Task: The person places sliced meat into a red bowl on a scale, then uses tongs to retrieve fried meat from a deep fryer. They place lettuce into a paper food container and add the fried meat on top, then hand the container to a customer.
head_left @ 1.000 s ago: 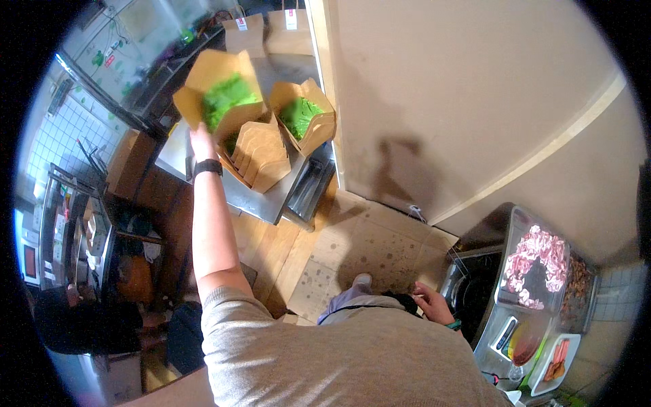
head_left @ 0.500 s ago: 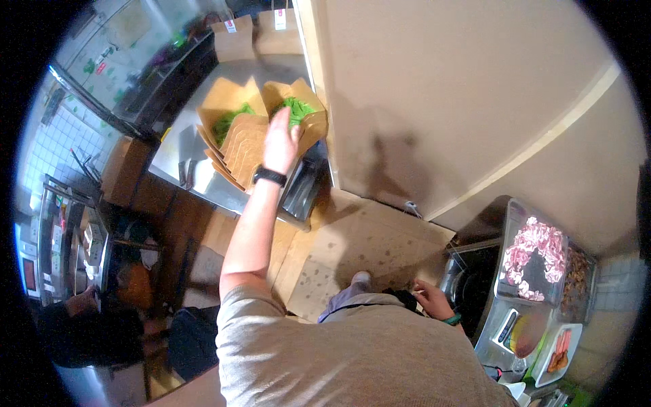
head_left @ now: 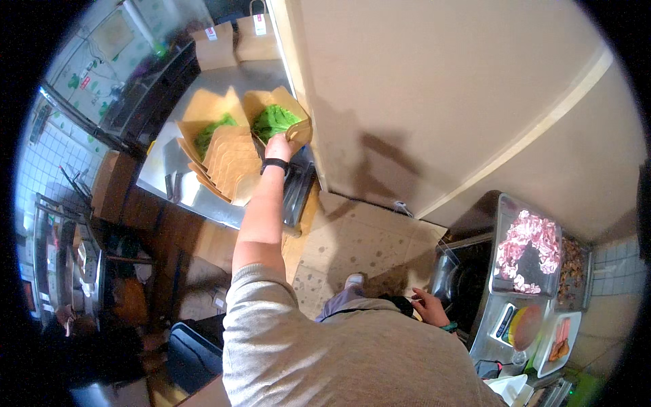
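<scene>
My left hand (head_left: 277,146), with a black band at the wrist, reaches out to a brown paper takeaway box (head_left: 298,108). It is closed on the near edge of this box, the fingers partly hidden. Green lettuce (head_left: 274,121) lies inside. To its left stands another brown paper box (head_left: 203,108), also with lettuce (head_left: 215,129) in it. A fanned row of nested brown paper boxes (head_left: 230,163) sits in front. My right hand (head_left: 431,308) hangs low by my right side, fingers loosely bent and apart, holding nothing.
Paper bags (head_left: 256,41) stand behind the boxes on the metal table (head_left: 183,112). A tall board partition (head_left: 434,88) rises on the right. At lower right are a tray of pink sliced meat (head_left: 532,247) and a white tray (head_left: 569,332). A person's dark sleeve (head_left: 95,346) shows at lower left.
My left hand has drawn back from over the lettuce to the right box's near edge and closed there. The whole view has shifted slightly. My right hand stays low by my side.
</scene>
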Demonstrator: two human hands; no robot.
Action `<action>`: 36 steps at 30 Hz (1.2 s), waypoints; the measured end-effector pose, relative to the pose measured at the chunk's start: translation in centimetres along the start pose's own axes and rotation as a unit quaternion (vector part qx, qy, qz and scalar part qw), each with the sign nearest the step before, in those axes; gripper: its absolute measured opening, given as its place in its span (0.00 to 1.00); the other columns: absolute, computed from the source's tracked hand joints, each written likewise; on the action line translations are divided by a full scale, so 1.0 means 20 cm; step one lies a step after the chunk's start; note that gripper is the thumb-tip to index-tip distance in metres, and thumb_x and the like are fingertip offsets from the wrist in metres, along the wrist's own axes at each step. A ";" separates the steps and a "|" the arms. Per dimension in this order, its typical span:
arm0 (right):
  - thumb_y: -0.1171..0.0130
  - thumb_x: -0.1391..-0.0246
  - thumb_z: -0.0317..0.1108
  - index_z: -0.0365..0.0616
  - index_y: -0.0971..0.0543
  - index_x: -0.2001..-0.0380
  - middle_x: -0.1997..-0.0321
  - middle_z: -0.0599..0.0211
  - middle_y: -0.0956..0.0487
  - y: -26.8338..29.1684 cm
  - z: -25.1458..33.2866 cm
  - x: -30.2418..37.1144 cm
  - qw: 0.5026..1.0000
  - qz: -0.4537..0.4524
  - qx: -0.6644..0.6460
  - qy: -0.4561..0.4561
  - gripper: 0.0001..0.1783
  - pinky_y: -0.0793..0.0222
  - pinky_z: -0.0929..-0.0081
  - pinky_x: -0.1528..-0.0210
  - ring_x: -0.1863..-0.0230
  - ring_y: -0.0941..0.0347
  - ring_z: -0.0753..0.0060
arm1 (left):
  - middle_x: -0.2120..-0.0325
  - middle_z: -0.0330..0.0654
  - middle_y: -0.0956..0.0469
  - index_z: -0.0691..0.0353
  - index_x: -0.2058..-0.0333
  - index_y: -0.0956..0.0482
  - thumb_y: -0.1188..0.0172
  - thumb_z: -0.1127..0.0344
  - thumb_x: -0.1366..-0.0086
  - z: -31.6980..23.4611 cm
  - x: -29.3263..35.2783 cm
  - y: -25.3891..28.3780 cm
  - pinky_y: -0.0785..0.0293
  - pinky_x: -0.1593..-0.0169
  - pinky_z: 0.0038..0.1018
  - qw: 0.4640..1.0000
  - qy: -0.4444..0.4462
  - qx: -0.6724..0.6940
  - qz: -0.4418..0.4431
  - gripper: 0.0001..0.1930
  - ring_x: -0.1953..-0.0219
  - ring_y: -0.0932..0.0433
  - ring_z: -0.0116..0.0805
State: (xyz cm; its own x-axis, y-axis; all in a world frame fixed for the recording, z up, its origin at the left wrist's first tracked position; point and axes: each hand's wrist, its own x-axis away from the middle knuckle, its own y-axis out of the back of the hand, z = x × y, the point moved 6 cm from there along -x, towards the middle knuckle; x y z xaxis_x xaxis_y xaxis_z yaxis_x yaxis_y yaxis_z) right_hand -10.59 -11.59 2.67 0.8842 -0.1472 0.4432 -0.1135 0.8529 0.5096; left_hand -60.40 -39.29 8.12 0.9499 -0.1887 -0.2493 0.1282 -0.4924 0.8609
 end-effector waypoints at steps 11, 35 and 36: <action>0.46 0.51 0.35 0.43 0.33 0.51 0.61 0.53 0.26 -0.07 -0.01 -0.15 0.997 0.054 0.030 0.047 0.23 0.32 0.68 0.60 0.60 0.28 0.58 | 0.77 0.51 0.25 0.58 0.68 0.22 0.47 0.71 0.49 -0.27 0.35 0.42 0.28 0.68 0.36 0.985 -0.081 0.032 -0.149 0.08 0.73 0.25 0.47; 0.47 0.52 0.30 0.46 0.34 0.51 0.62 0.54 0.25 -0.14 -0.10 -0.25 0.976 0.125 0.110 0.137 0.22 0.30 0.68 0.66 0.66 0.25 0.58 | 0.73 0.52 0.25 0.63 0.71 0.24 0.53 0.72 0.47 0.17 0.13 1.13 0.29 0.63 0.37 0.972 -0.101 -0.186 -0.101 0.08 0.68 0.25 0.47; 0.49 0.51 0.29 0.46 0.35 0.50 0.62 0.54 0.24 -0.11 0.00 -0.22 0.969 0.136 0.161 0.131 0.22 0.29 0.69 0.67 0.66 0.25 0.61 | 0.73 0.53 0.25 0.65 0.71 0.25 0.54 0.71 0.45 0.15 0.16 1.13 0.29 0.62 0.38 0.975 -0.095 -0.179 -0.091 0.08 0.68 0.25 0.49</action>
State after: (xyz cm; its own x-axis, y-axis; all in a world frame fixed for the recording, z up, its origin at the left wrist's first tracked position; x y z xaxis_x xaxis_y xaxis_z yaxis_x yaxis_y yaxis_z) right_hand -14.21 -12.90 -0.42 0.8821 0.2293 0.4115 -0.4559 0.6355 0.6231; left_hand -55.35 -53.50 25.44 0.8369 -0.2967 -0.4599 0.4125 -0.2104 0.8863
